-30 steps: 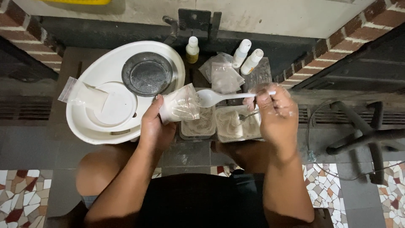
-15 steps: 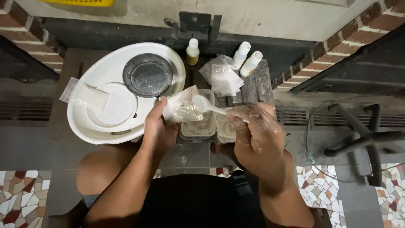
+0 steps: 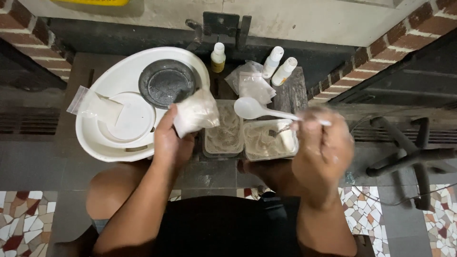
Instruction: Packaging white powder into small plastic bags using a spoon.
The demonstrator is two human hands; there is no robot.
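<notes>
Left hand [image 3: 169, 143] grips a clear plastic bag of white powder [image 3: 196, 113], held above the left plastic container [image 3: 223, 129]. Right hand [image 3: 321, 147] — blurred — pinches a white plastic spoon [image 3: 259, 109] by its handle, bowl over both containers — beside a white basin [image 3: 95, 138].

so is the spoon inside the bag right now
No, the white spoon in the right hand is over the two tubs, apart from the bag in the left hand.
</notes>
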